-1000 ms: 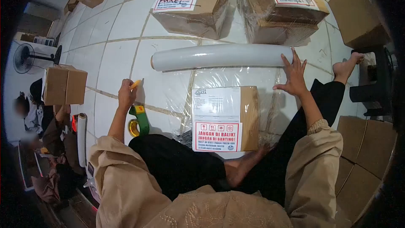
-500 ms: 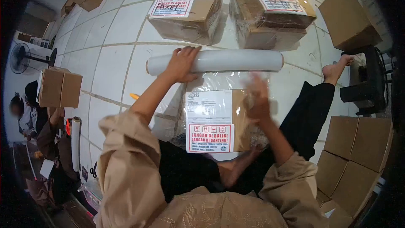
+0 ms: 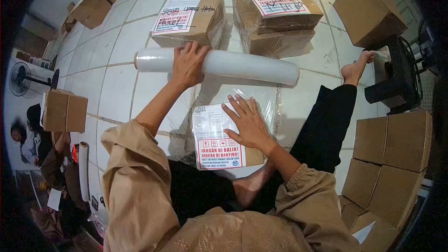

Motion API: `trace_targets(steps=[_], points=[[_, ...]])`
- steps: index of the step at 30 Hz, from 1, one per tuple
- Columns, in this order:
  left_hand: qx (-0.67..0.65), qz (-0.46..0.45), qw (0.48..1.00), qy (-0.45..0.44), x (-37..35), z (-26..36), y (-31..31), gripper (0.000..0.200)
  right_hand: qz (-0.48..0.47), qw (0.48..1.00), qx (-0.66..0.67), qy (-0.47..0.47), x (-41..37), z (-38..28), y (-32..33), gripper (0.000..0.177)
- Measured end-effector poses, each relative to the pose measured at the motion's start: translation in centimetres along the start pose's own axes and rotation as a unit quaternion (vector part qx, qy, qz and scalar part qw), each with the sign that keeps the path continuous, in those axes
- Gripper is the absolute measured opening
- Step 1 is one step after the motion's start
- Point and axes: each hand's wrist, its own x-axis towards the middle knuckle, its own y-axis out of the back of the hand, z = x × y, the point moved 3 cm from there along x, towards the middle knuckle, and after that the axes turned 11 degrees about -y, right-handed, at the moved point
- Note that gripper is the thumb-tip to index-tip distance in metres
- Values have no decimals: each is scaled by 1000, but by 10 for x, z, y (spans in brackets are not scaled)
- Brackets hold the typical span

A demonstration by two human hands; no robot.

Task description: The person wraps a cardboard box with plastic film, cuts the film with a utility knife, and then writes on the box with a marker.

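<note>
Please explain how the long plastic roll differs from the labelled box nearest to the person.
The roll is a long, whitish cylinder, while the box is brown and square-cornered.
The roll shows no printing; the box carries printed labels, one with red lettering.
The left hand is on the roll, the right hand on the box.
Both are in front of the person, each under one hand.

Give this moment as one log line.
left hand: over film roll | right hand: spread on labelled carton | clear film: between roll and carton
</note>
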Motion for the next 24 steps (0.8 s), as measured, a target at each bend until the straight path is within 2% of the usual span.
trace_targets(steps=[1, 3, 5, 8, 13, 16, 19, 21, 23, 24], points=[[3, 1, 1000, 3, -1, -2, 13, 72, 1, 1000, -3, -3, 1, 0, 0, 68], [-8, 64, 998, -14, -6, -1, 46, 70, 7, 1000, 3, -3, 1, 0, -3, 68], [-19, 65, 998, 0, -21, 2, 81, 68, 11, 1000, 11, -5, -1, 1, -4, 67], [51, 105, 993, 9, -52, -6, 120, 68, 40, 999, 29, 6, -1, -1, -2, 65], [204, 169, 964, 27, -89, -40, 170, 61, 14, 1000, 8, 2, 0, -2, -2, 67], [218, 215, 946, 107, -105, -67, 203, 64, 15, 1000, 0, 3, 0, -1, -7, 68], [252, 206, 924, 199, -122, -94, 231, 72, 6, 1000, -14, -2, 1, -1, -8, 69], [248, 213, 920, 219, -144, -109, 231, 75, 3, 1000, -18, 7, 3, -2, -7, 69], [134, 191, 921, 312, -174, -129, 216, 78, 2, 1000, -10, -7, 2, -2, -7, 71], [115, 186, 921, 322, -193, -138, 201, 80, 2, 1000, 20, -14, 2, -1, -7, 70]])
